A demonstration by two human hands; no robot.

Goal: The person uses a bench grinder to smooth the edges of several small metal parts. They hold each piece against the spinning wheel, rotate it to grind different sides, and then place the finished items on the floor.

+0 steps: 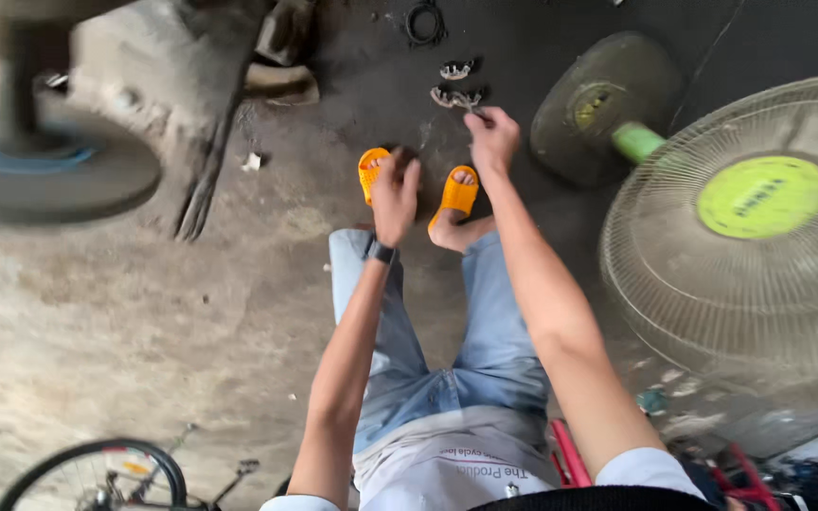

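Head view: our right hand [492,137] pinches a small metal part [454,97] on the greasy floor [144,312] ahead; our left hand [394,194] hovers loosely curled, seemingly empty. More parts lie scattered; much remains, we reckon.

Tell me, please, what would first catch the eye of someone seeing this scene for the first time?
Probably the big fan lying at the right, its green hub bright against the dusty grille. Next, the orange sandals at centre on the dark floor, with the left hand hanging above one. The right hand reaches to small metal parts just beyond; whether it grips one is unclear.
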